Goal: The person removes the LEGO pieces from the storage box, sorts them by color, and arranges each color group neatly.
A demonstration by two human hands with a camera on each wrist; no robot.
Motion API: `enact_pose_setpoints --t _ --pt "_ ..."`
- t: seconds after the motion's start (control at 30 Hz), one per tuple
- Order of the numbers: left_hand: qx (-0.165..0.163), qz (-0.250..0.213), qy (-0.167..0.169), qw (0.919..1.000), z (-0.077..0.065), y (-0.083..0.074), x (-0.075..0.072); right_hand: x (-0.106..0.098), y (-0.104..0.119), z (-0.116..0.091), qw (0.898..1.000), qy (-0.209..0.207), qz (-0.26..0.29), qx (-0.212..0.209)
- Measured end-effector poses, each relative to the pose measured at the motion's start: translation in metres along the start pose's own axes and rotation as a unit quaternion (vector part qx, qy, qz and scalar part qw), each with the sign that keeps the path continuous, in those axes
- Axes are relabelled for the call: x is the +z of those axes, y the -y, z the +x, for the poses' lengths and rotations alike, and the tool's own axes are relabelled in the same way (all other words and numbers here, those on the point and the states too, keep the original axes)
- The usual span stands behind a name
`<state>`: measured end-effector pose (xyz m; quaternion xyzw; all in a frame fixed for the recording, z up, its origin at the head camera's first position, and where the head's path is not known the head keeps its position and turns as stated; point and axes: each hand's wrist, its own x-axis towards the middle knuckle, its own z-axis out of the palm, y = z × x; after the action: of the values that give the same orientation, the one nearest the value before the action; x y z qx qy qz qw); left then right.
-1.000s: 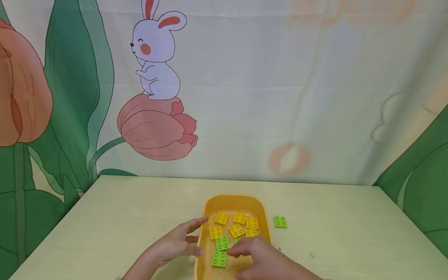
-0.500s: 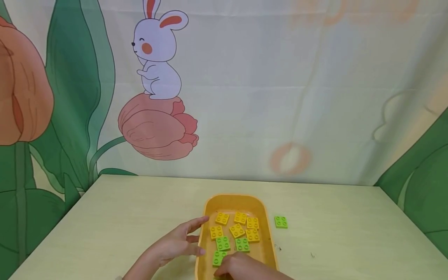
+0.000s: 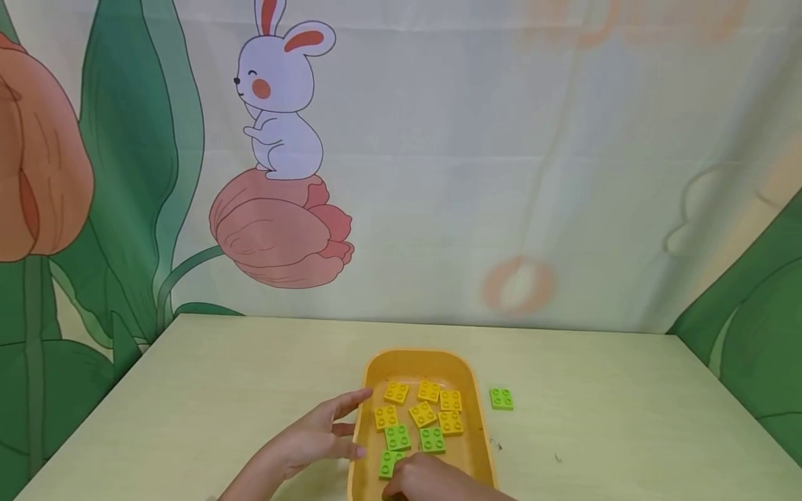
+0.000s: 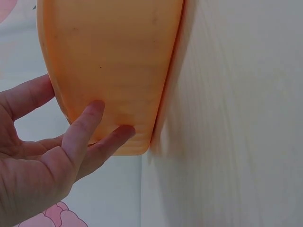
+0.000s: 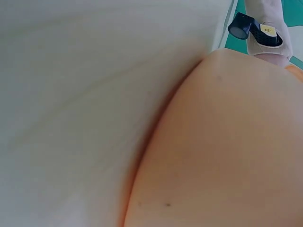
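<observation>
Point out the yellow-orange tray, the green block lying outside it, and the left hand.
Yellow-orange tray [image 3: 416,364], head view: inner face of its far wall.
Green block [image 3: 501,399], head view: middle of its studded top.
Left hand [image 3: 316,433], head view: back of the hand.

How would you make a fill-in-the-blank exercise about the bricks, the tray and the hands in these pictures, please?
1. The hand reaching into the tray is the ____ one.
2. The yellow bricks visible in the tray number ____.
3. The lone brick on the table, outside the tray, is coloured ____.
Missing words: right; six; green.
</observation>
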<state>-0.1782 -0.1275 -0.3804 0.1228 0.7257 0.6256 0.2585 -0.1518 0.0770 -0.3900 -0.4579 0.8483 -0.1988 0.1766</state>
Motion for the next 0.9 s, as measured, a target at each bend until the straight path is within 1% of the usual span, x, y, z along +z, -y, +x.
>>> enact_pose_setpoints --t 0.17,0.3,0.4,0.5,0.53,0.6,0.73,0.83,0.9 --pt "-0.011 0.002 -0.008 0.9999 0.001 0.0 0.0 0.002 0.0 -0.001 1.0 -0.008 0.011 -0.01" --pt "-0.01 0.003 -0.007 0.9999 0.001 0.001 -0.001 0.001 -0.001 -0.001 1.0 -0.013 -0.002 -0.02" --pt "-0.015 0.003 -0.007 0.9999 0.001 0.0 0.0 -0.005 -0.001 -0.004 1.0 -0.014 0.007 -0.007" --pt "-0.021 0.003 -0.008 0.9997 0.002 0.0 0.0 -0.014 -0.002 -0.01 0.999 -0.024 0.036 0.015" --pt "-0.024 0.002 -0.008 0.9997 0.002 0.0 0.0 -0.018 -0.001 -0.013 0.997 -0.028 0.062 0.032" --pt "-0.021 0.002 -0.007 0.9998 0.001 0.0 0.0 -0.025 -0.001 -0.019 0.991 -0.043 0.111 0.059" --pt "-0.013 -0.004 -0.002 0.9999 0.001 0.0 0.0 -0.042 -0.004 -0.031 0.983 -0.085 0.14 0.077" --pt "-0.008 -0.009 0.002 0.9999 0.002 0.0 0.0 -0.055 -0.011 -0.04 0.986 -0.123 0.105 0.05" --pt "-0.006 -0.013 0.004 0.9999 0.002 0.0 0.0 -0.062 -0.015 -0.046 0.984 -0.141 0.102 0.039"
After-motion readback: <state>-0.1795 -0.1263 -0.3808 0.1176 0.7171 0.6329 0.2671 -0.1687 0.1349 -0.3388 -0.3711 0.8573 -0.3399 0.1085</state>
